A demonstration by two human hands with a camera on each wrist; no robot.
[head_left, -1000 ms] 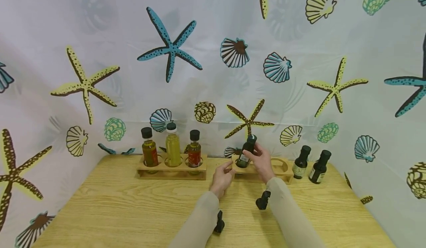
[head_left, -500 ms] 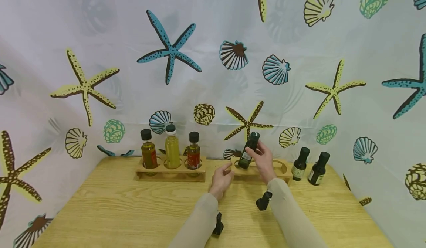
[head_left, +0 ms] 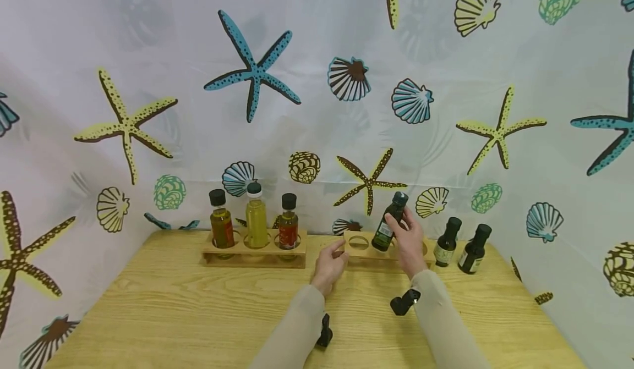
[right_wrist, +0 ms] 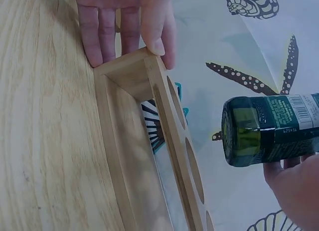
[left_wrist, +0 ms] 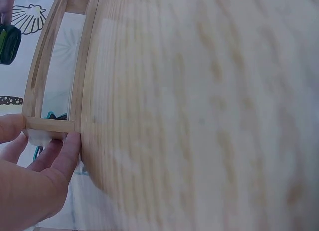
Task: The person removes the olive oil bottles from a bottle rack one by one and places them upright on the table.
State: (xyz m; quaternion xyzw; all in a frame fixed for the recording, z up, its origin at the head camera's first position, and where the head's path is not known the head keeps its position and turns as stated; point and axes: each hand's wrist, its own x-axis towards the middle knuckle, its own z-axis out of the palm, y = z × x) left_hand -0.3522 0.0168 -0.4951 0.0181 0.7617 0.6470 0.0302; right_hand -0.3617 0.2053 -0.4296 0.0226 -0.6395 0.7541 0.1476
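My right hand (head_left: 409, 242) grips a small dark green glass bottle (head_left: 388, 226) with a black cap. The bottle tilts, cap to the upper right, and overlaps the right wooden bottle rack (head_left: 353, 254) in the head view. Its base (right_wrist: 242, 131) hangs beside the rack's round holes in the right wrist view, clear of them. My left hand (head_left: 329, 267) holds the rack's left end, thumb (right_wrist: 156, 45) at the upper corner and fingers (left_wrist: 67, 153) against the end panel. The rack's leftmost hole (head_left: 359, 242) has no bottle in it.
Two dark bottles, one (head_left: 446, 242) nearer the rack and another (head_left: 474, 249) further right, stand on the wooden table (head_left: 198, 314). A second rack (head_left: 218, 260) at the left bears three oil bottles. A patterned curtain (head_left: 307, 132) hangs behind and beside the table.
The right hand has lifted the green bottle out of the rack's leftmost hole and carried it right. The left hand has stayed at the rack's end.
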